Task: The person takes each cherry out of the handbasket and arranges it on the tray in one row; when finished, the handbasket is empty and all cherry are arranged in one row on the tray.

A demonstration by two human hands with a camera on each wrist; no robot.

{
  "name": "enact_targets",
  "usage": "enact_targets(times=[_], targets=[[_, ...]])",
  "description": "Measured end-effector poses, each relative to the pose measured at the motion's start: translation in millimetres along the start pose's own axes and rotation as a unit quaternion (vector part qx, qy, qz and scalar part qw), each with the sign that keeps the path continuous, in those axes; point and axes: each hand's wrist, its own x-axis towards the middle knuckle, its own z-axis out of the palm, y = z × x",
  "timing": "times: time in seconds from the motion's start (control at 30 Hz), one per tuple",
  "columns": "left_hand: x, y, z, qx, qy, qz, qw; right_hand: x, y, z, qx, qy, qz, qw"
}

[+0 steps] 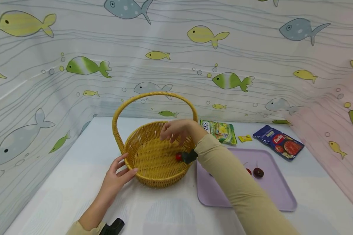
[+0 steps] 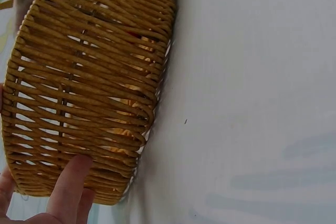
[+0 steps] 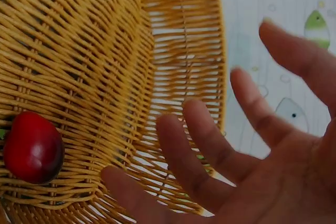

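A yellow woven wicker basket (image 1: 159, 181) with a tall hoop handle stands on the table. My left hand (image 1: 116, 176) holds its near left rim; in the left wrist view, fingers (image 2: 71, 187) lie against the woven outer wall. Over the basket's inside hovers my right hand (image 1: 179, 130), empty, its fingers (image 3: 202, 135) spread and slightly bent. Below it a glossy dark-red cherry (image 3: 34, 148) lies on the basket floor, also seen as a red spot beside the black wrist camera in the head view.
Right of the basket, a lilac tray (image 1: 270, 195) carries dark cherries (image 1: 258, 172), partly covered by my right forearm. Behind stand a green snack bag (image 1: 223, 132), a small yellow packet (image 1: 245, 138) and a blue pouch (image 1: 277, 142). A fish-patterned curtain surrounds the table.
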Motion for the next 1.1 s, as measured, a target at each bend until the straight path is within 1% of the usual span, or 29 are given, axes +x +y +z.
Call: enact_targets(times=[0.1,0.17,0.23,0.33,0.43,0.5,0.53,0.6,0.67,0.73,0.8,0.87,0.9,0.97,1.0,1.1], targets=[[0.6,0.0,0.4,-0.003,-0.002,0.001,1.0,8.7,2,-4,-0.025,-0.063,0.032,0.9972],[1.0,-0.1,1.1,-0.007,-0.004,0.002,1.0,12.9,4,-6,-0.044,-0.106,0.052,0.9921],[1.0,-0.2,1.7,-0.011,-0.006,0.005,0.9999,16.1,6,-7,-0.068,-0.135,0.07,0.9861],[0.6,-0.3,1.6,-0.014,-0.005,0.007,0.9999,20.5,8,-6,-0.092,-0.155,0.089,0.9796],[-0.1,0.0,1.1,-0.014,-0.003,0.005,0.9999,25.1,11,-2,-0.098,-0.158,0.088,0.9786],[-0.4,0.4,0.9,-0.012,0.0,0.003,0.9999,29.7,12,2,-0.083,-0.163,0.068,0.9808],[-0.3,0.3,0.9,-0.01,0.002,0.003,0.9999,32.0,12,4,-0.075,-0.164,0.048,0.9825],[0.1,-0.1,0.8,-0.008,0.004,0.002,1.0,35.3,11,9,-0.052,-0.165,0.002,0.9849],[0.7,-0.4,0.9,-0.006,0.006,0.002,1.0,37.2,9,13,-0.034,-0.161,-0.055,0.9848],[1.0,-0.8,0.8,-0.006,0.006,0.001,1.0,37.4,5,16,-0.037,-0.149,-0.107,0.9823],[1.0,-0.9,0.9,-0.007,0.006,0.0,1.0,37.3,0,19,-0.077,-0.133,-0.144,0.9776],[0.9,-0.7,1.2,-0.008,0.006,0.001,0.9999,38.3,-4,21,-0.138,-0.124,-0.159,0.9696],[0.8,-0.7,1.4,-0.008,0.007,0.002,0.9999,39.0,-6,21,-0.176,-0.122,-0.161,0.9636],[0.7,-0.7,1.8,-0.01,0.007,0.003,0.9999,41.3,-9,22,-0.251,-0.13,-0.163,0.9454],[0.6,-0.9,1.9,-0.01,0.008,0.004,0.9999,42.9,-10,23,-0.28,-0.138,-0.163,0.9361],[0.4,-1.9,2.1,-0.011,0.009,0.004,0.9999,49.4,-12,24,-0.351,-0.161,-0.163,0.9078]])
